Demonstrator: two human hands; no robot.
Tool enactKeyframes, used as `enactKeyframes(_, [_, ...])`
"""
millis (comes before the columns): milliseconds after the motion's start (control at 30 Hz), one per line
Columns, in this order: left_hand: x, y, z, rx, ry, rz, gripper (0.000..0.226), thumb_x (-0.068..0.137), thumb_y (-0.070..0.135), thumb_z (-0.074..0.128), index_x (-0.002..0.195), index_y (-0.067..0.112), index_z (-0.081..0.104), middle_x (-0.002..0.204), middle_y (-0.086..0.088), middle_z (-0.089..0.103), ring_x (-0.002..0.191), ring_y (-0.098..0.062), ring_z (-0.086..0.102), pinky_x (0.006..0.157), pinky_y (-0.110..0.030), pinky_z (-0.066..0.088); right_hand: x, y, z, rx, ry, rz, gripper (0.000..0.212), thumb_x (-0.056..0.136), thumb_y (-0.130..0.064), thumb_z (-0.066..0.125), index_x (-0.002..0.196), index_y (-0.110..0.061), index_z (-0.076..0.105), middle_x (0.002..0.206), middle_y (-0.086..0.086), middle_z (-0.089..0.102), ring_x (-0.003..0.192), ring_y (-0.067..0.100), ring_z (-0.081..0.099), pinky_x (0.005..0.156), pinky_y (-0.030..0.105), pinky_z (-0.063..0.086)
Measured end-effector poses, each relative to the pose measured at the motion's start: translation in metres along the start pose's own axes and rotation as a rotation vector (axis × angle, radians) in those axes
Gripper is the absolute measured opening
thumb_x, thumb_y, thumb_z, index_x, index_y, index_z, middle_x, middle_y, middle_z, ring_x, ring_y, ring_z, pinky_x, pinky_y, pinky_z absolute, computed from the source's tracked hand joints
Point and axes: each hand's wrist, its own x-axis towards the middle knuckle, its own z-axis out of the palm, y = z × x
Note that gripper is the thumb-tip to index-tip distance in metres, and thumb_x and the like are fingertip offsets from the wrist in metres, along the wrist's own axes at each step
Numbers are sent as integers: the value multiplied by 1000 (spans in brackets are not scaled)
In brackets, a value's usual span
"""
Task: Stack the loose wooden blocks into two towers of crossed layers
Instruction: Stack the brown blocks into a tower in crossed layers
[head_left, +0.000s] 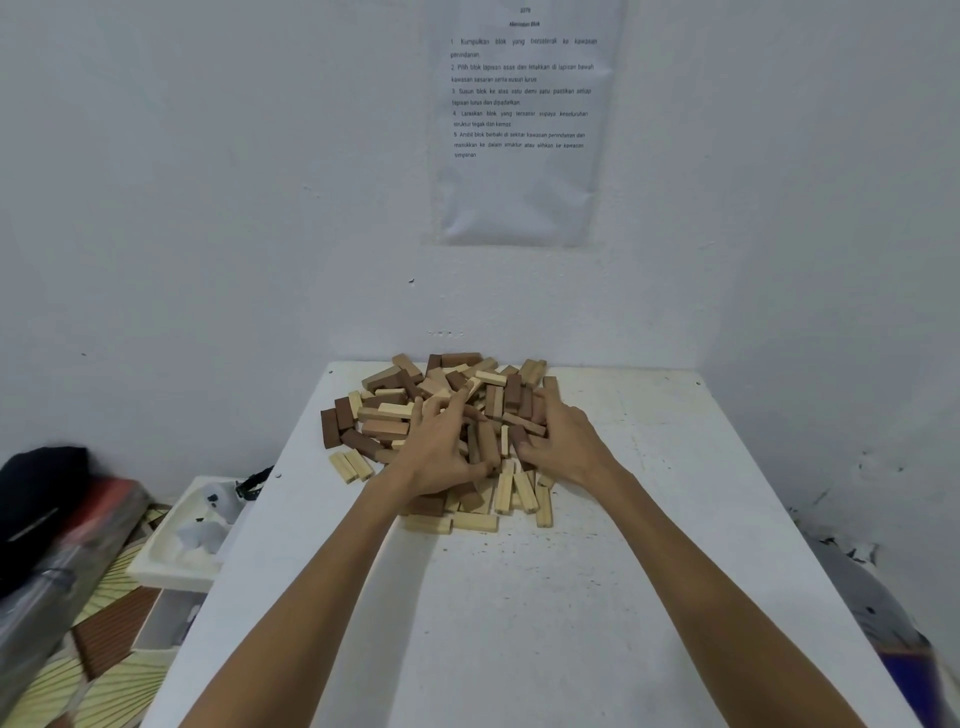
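Where the white table (519, 597) meets the wall, the heap of wooden blocks (387, 428) lies loose at the far end, pale, tan and dark brown pieces crossing at every angle; its rear edge sits close against the wall, though whether it touches cannot be told.

The left hand (441, 449) lies palm down on the middle of the heap, fingers bent forward over the blocks and the thumb against dark pieces on its inner side; the fingertips blur into the wood, so whether it pinches a block or only presses cannot be told. The right hand (563, 441) rests on the heap's right side, fingers curled down among the blocks with their tips buried; whether it holds anything cannot be told either. Both forearms run in from the bottom edge, which cuts them off.

Two pale blocks (352, 466) lie side by side just off the heap's left corner; a row of pale blocks (475, 522) edges the near side; the blocks beneath the palms are hidden.

A printed sheet (519, 119) hangs on the wall above, its small lines hard to read; its top is cut off. Left of the table stand a white tray (171, 561) with unclear contents and a blurred black bundle (41, 483) above a patterned floor (119, 680); at the lower right a grey and blue object (893, 644) is cut by the picture's edge and cannot be identified.
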Motion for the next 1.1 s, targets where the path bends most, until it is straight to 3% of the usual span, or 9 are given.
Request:
enactKeyframes(200, [-4, 3, 0, -52, -15, -9, 122, 63, 67, 54, 162, 16, 4, 133, 18, 54, 140, -19, 27, 124, -50, 5, -3, -5, 4, -97, -5, -31, 78, 78, -33, 69, 146, -27, 32, 128, 2, 49, 109, 24, 50, 76, 35, 49])
enactKeyframes(300, [-6, 5, -2, -68, -14, -15, 122, 63, 68, 55, 162, 17, 5, 132, 21, 53, 137, -17, 26, 123, -48, 10, -3, -3, 7, -88, 24, -8, 79, 81, -17, 66, 147, -28, 25, 122, 10, 55, 107, 28, 55, 76, 40, 56])
enactKeyframes(400, [-6, 5, -3, -84, -1, -10, 121, 64, 69, 57, 161, 19, 6, 127, 23, 50, 134, -16, 27, 121, -50, 15, -1, 3, 8, -42, 36, 3, 76, 80, -16, 68, 140, -35, 23, 102, 10, 61, 90, 28, 60, 60, 32, 49])
enactKeyframes(633, [-4, 23, -13, -135, 59, 49, 107, 68, 62, 68, 149, 55, -2, 122, 28, 51, 120, -4, 27, 119, -53, 22, -28, -11, -23, 56, 128, -24, 65, 87, -2, 71, 143, -9, 39, 91, -19, 53, 79, -35, 47, 65, -1, 40])
enactKeyframes(767, [-11, 45, -10, -147, 39, 67, 109, 73, 49, 79, 159, 31, 14, 129, 21, 55, 120, -1, 27, 119, -55, 21, -61, -15, -47, 62, 129, -1, 76, 86, -12, 71, 151, -14, 31, 97, -11, 58, 83, -13, 60, 69, 8, 44])
enactKeyframes(867, [-29, 66, 1, -170, -6, 70, 113, 70, 50, 78, 160, 26, 15, 130, 32, 51, 129, -9, 27, 117, -52, 28, -97, -7, -64, 28, 76, 44, 86, 81, -16, 71, 154, -21, 26, 101, -6, 63, 89, 7, 63, 80, 32, 55])
enactKeyframes(933, [-46, 80, 11, -213, -24, 70, 113, 70, 44, 83, 160, 28, 16, 126, 47, 45, 135, -13, 28, 117, -49, 29, -125, 2, -74, 24, 28, 62, 85, 80, -14, 71, 152, -24, 27, 101, -12, 64, 89, -3, 64, 79, 28, 56])
enactKeyframes(1000, [-65, 91, 23, -222, -55, 108, 113, 70, 47, 81, 160, 32, 15, 130, 41, 49, 138, -13, 28, 118, -51, 28, -155, 12, -82, 33, -44, 89, 83, 81, -12, 72, 151, -25, 31, 102, -14, 63, 87, -13, 62, 74, 17, 52])
enactKeyframes(1100, [-90, 97, 45, -209, -130, 139, 111, 73, 49, 78, 160, 39, 9, 136, 33, 51, 136, -12, 29, 118, -51, 26, -190, 30, -88, 63, -170, 115, 84, 79, -9, 73, 150, -27, 33, 105, -14, 66, 94, -1, 64, 78, 18, 55])
